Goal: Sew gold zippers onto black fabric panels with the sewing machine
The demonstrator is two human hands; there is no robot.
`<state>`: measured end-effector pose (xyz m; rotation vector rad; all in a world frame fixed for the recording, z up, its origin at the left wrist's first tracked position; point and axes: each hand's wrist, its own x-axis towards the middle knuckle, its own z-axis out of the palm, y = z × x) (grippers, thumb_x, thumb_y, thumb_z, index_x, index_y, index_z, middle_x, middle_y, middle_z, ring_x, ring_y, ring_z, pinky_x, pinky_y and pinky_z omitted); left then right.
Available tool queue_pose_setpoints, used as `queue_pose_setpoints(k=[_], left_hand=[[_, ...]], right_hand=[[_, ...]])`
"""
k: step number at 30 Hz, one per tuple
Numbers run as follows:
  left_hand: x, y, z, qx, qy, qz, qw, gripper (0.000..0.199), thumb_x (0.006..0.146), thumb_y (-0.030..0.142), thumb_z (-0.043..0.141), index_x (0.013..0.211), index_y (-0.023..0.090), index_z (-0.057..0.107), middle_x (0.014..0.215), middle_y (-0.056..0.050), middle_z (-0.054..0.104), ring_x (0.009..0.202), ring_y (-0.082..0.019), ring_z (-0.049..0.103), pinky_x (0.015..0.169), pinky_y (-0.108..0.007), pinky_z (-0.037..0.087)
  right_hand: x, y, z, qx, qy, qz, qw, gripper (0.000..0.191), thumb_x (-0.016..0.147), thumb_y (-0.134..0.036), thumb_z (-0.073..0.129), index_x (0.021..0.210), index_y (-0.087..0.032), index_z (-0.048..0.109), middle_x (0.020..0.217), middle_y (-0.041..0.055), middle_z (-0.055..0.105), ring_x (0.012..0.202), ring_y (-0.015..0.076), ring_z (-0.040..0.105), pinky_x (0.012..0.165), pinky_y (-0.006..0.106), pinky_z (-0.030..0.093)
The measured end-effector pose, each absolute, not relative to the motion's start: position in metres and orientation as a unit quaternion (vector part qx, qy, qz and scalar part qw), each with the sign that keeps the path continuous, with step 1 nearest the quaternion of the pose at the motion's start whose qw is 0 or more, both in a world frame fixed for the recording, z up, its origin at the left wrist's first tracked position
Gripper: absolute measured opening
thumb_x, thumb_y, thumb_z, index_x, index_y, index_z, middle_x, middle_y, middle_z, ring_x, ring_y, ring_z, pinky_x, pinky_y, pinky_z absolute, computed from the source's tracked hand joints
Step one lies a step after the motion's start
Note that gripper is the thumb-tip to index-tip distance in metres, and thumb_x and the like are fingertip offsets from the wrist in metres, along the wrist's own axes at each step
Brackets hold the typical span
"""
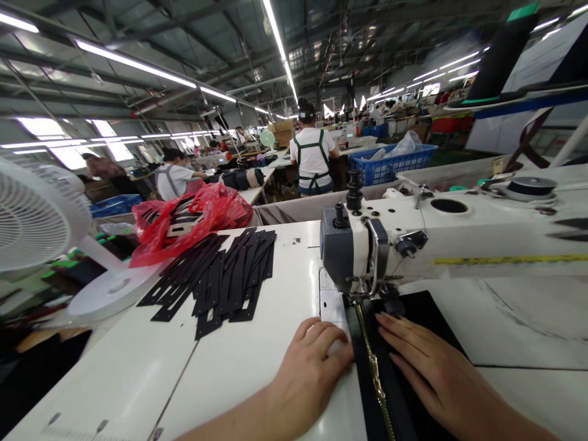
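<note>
A black zipper [374, 367] with gold teeth and a metal slider runs from under the presser foot of a white sewing machine [367, 245] toward me. Beneath and to its right spreads a piece of black material [432, 312]. My left hand [315, 367] rests on the table at the zipper's left edge, fingers curled and thumb against the edge; its grip is partly hidden. To the right of the teeth, my right hand [427, 361] lies flat on the black material with fingers stretched toward the needle area. The stitching point is hidden behind the presser foot.
Several black slotted strips [225, 275] lie piled left of the machine, beside a red plastic bag [193, 214]. A white fan [41, 214] stands at far left. Beyond are a blue basket [395, 164] and a co-worker [312, 153] facing away.
</note>
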<state>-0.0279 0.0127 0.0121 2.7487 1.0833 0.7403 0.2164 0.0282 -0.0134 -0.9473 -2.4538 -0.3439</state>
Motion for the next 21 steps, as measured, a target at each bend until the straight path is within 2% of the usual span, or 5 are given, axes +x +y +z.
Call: queue_pose_setpoints(k=[3, 6, 10, 15, 21], left_hand=[[-0.024, 0.023, 0.008, 0.903, 0.358, 0.234, 0.042, 0.038, 0.087, 0.009, 0.043, 0.124, 0.018, 0.048, 0.122, -0.010, 0.055, 0.111, -0.024, 0.046, 0.093, -0.042, 0.038], [-0.019, 0.034, 0.005, 0.902, 0.372, 0.218, 0.032, 0.028, 0.088, 0.013, 0.047, 0.114, 0.018, 0.054, 0.117, -0.006, 0.058, 0.114, -0.024, 0.044, 0.093, -0.041, 0.037], [-0.012, 0.041, 0.005, 0.904, 0.385, 0.183, 0.000, 0.012, 0.091, 0.021, 0.047, 0.095, 0.018, 0.058, 0.104, -0.005, 0.062, 0.103, -0.024, 0.050, 0.088, -0.041, 0.039], [-0.012, 0.040, 0.006, 0.909, 0.386, 0.156, -0.023, 0.010, 0.090, 0.019, 0.048, 0.094, 0.017, 0.057, 0.100, -0.005, 0.061, 0.091, -0.022, 0.052, 0.084, -0.041, 0.040], [-0.013, 0.042, 0.001, 0.907, 0.381, 0.174, -0.032, 0.005, 0.087, 0.019, 0.052, 0.088, 0.016, 0.056, 0.101, -0.003, 0.060, 0.089, -0.021, 0.050, 0.084, -0.041, 0.040]], right_hand=[[0.216, 0.027, -0.013, -0.345, -0.899, -0.106, 0.250, 0.035, 0.089, -0.017, 0.041, 0.120, -0.015, 0.057, 0.125, 0.0090, 0.056, 0.111, 0.0209, 0.055, 0.089, 0.037, 0.052], [0.215, 0.027, -0.012, -0.340, -0.897, -0.095, 0.265, 0.036, 0.088, -0.016, 0.042, 0.120, -0.017, 0.057, 0.124, 0.0080, 0.057, 0.110, 0.0205, 0.055, 0.088, 0.036, 0.052], [0.215, 0.038, -0.011, -0.338, -0.893, -0.105, 0.279, 0.030, 0.088, -0.017, 0.042, 0.111, -0.019, 0.061, 0.115, 0.0068, 0.062, 0.103, 0.0194, 0.059, 0.084, 0.033, 0.052], [0.235, 0.074, -0.018, -0.479, -0.810, -0.175, 0.291, 0.032, 0.090, -0.030, 0.037, 0.095, -0.011, 0.061, 0.093, 0.0156, 0.062, 0.087, 0.0291, 0.059, 0.074, 0.046, 0.049], [0.250, 0.084, -0.019, -0.530, -0.798, -0.077, 0.278, 0.037, 0.091, -0.046, 0.034, 0.077, -0.019, 0.057, 0.076, 0.0071, 0.057, 0.073, 0.0228, 0.057, 0.067, 0.038, 0.048]])
